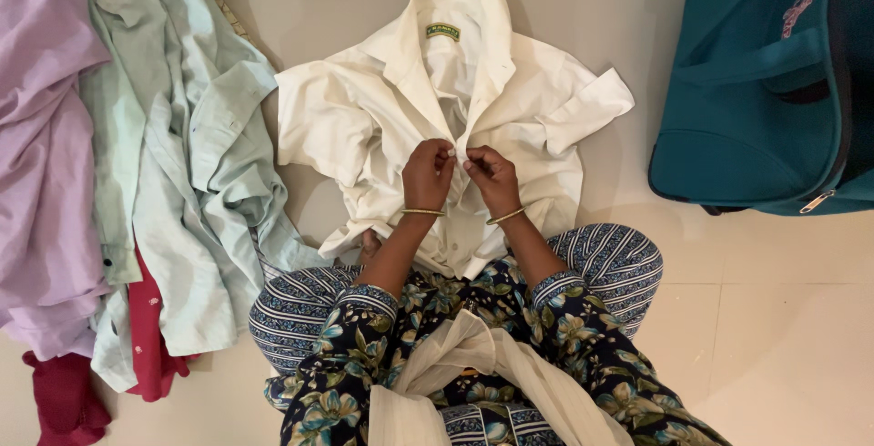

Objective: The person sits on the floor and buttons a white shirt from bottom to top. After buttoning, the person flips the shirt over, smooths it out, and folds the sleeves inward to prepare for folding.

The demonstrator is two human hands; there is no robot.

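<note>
A cream scarf (pixel 473 364) drapes the person's lap at bottom centre. Above it, the left hand (pixel 426 173) and right hand (pixel 492 177) pinch the front of a white shirt (pixel 364 118) spread on the floor (pixel 783 319), mid-frame.

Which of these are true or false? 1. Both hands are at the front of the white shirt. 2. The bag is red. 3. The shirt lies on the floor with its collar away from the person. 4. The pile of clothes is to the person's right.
1. True: the left hand and right hand pinch the front edges of the white shirt.
2. False: the bag is teal.
3. True: it lies on the floor, collar at the far end.
4. False: the pile of clothes lies to the person's left.
</note>
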